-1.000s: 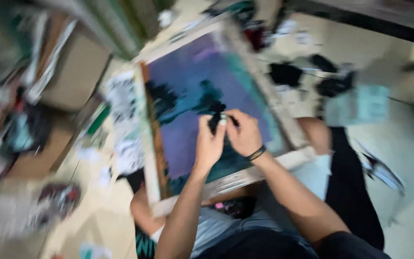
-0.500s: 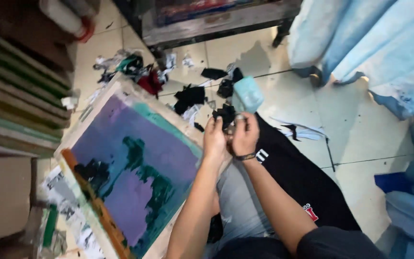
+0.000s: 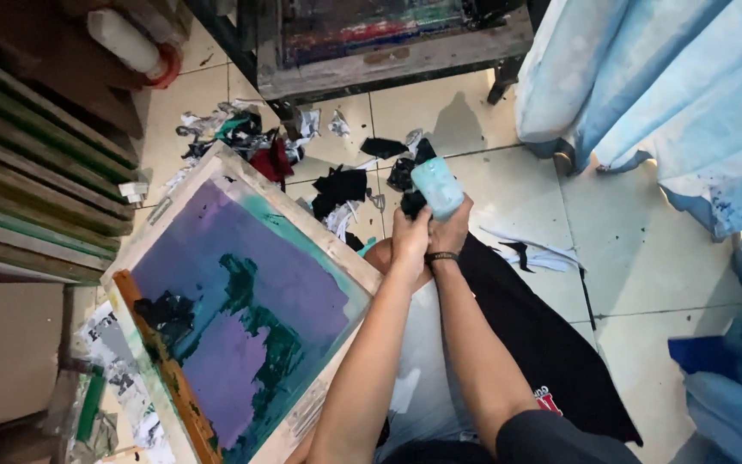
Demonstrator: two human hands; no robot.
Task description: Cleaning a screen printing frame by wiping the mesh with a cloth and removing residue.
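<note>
My right hand [image 3: 453, 230] grips a pale teal plastic bottle [image 3: 436, 186] tilted over the floor; a dark band circles that wrist. My left hand [image 3: 409, 236] is closed on a black rag [image 3: 411, 203] held against the bottle's lower end. Both hands hang above my knee, to the right of a wooden printing screen frame [image 3: 242, 305]. Its purple mesh carries dark green and black ink, and a long wooden squeegee [image 3: 165, 369] lies along its lower left side.
Ink-stained rags and paper scraps [image 3: 302, 159] litter the tiled floor beyond the screen. Stacked wooden frames [image 3: 27, 185] stand at the left, a printing table [image 3: 388, 43] at the top, blue cloth [image 3: 672, 94] at the right. A black garment [image 3: 551, 344] covers my lap.
My hands left the screen mesh and swung right with the rag. The teal bottle came into my right hand, and the view turned toward the floor.
</note>
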